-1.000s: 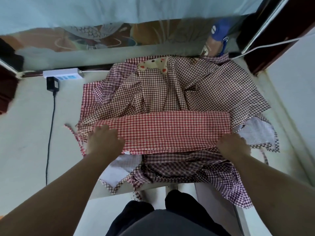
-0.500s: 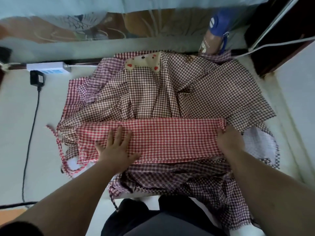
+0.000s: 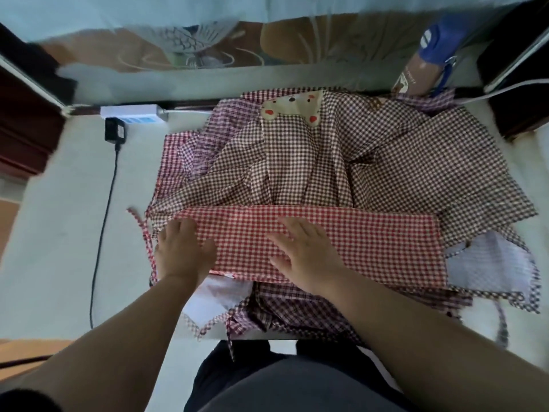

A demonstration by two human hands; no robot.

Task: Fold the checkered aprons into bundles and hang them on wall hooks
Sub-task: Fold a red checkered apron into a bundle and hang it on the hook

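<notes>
Closest in, a purple checkered apron (image 3: 300,313) hangs crumpled over the near edge of the white table (image 3: 59,221). Just beyond it lies the red checkered apron (image 3: 371,242), folded into a long flat band running from 9 to 3 o'clock. Both hands rest palm down on it and grip nothing. The left hand (image 3: 182,251) lies flat on the band's 9 o'clock end, fingers straight and together, pointing to 12. The right hand (image 3: 306,254) presses the band's middle with fingers spread, so most of the band stretches away at its 3 o'clock side. A thin red tie strap (image 3: 142,230) trails off the band at 9 o'clock of the left hand. At 12 o'clock of both hands a brown checkered apron (image 3: 386,162) lies loosely spread, with a cream bear patch (image 3: 292,107) at its far edge. Further off, toward 10 o'clock, a white power strip (image 3: 130,114) sits at the table's back edge, with a black plug (image 3: 113,133) and its cable (image 3: 102,233) running back toward the near edge. Behind stands a blurred wall panel (image 3: 190,40) with a fish drawing, and a blue object (image 3: 439,40) at 1 o'clock.
</notes>
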